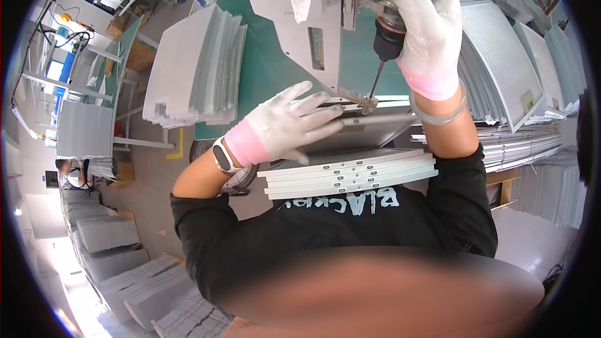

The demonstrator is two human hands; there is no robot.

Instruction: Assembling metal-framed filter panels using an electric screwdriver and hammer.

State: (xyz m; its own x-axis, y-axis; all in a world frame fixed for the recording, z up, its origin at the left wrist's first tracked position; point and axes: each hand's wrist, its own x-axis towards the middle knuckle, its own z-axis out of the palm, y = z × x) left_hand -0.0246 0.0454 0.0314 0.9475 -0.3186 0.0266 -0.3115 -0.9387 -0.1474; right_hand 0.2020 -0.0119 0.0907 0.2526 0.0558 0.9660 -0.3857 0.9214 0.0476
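My right hand (pixel 432 31), in a white glove with a pink cuff, is wrapped round an electric screwdriver (pixel 389 36) with a black nose. Its long thin bit points down to a small clear plastic piece (pixel 366 102) below a pale grey machine (pixel 275 0), at the edge of a white-framed panel (pixel 382 126). My left hand (pixel 291 122), gloved the same way, lies with fingers stretched out over the left part of that panel's edge. Whether its fingertips press on it is hard to tell. Several white-framed panels (pixel 350 175) with small slots along their edges are stacked against my body.
On the green table (pixel 253 56), a stack of grey panels (pixel 188 66) stands at the left. More mesh panels (pixel 501 56) lean at the right, with flat frames (pixel 519 147) piled below. Other panel stacks line the floor at the far left, where a person (pixel 76 175) is visible.
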